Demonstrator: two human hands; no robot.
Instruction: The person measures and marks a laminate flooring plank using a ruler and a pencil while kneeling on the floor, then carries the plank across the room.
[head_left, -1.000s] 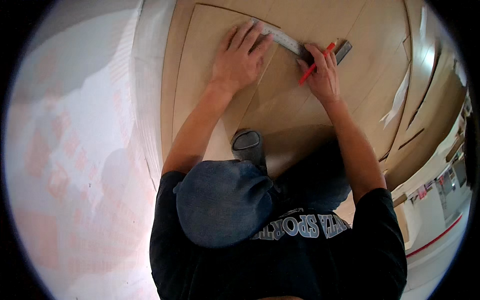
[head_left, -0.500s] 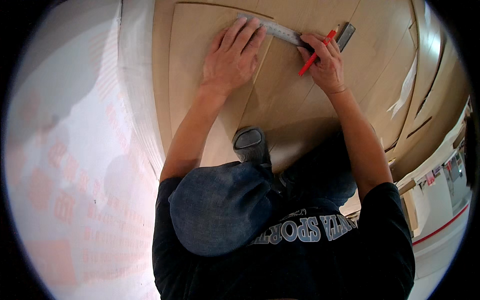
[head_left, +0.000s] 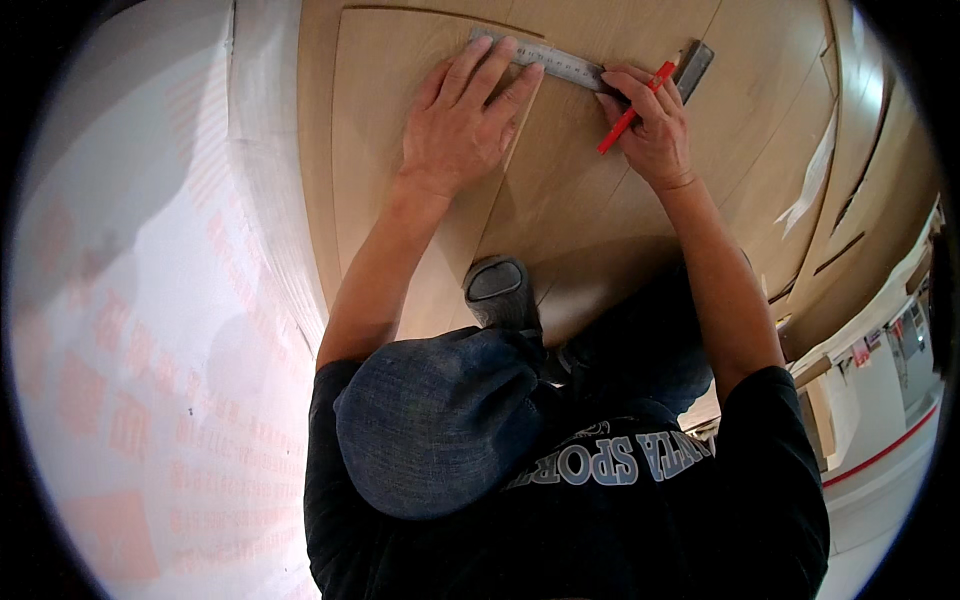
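Left fingers point(head_left: 492, 72) lie spread; right fingers point(head_left: 627, 87) curl.

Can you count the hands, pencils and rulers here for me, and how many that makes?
Hands: 2, the left hand and the right hand
Pencils: 1, the red pencil in the right hand
Rulers: 1, the metal ruler under the left fingers
Total: 4

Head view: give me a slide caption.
Left hand spread over a ruler and wooden board, right hand holding a red pencil.
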